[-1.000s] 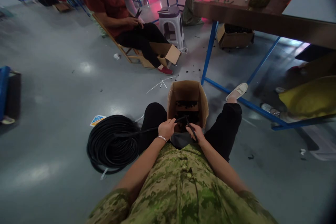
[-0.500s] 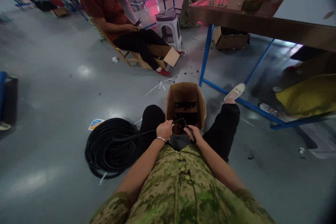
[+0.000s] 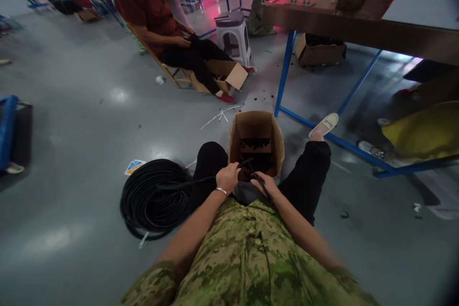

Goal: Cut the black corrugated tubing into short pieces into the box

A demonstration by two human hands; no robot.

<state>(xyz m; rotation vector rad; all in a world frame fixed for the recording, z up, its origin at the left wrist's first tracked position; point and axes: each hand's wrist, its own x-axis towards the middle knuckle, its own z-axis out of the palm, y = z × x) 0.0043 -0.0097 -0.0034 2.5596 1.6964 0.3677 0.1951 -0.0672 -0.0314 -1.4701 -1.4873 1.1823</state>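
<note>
My left hand (image 3: 227,178) is closed around a black hose (image 3: 205,180), whose short free end points up and right over the open cardboard box (image 3: 274,129). The hose runs back to a thick black coil (image 3: 134,201) on the floor to my left. In my right hand (image 3: 268,185) are dark scissors (image 3: 263,187), their blades close to the hose end. Whether the blades touch the hose I cannot tell. Inside the box, between my legs, lie many small black pieces (image 3: 260,158).
A co-worker (image 3: 158,33) sits ahead on a wooden chair beside another cardboard box (image 3: 236,76) and a plastic stool (image 3: 231,33). To the right stands a table (image 3: 322,19) with blue legs. A blue-framed object (image 3: 7,129) is at far left.
The hose end reaches slightly farther out past my left hand, and the scissors have shifted a little. The co-worker's hands have lowered toward the lap. The whole view has drifted slightly.
</note>
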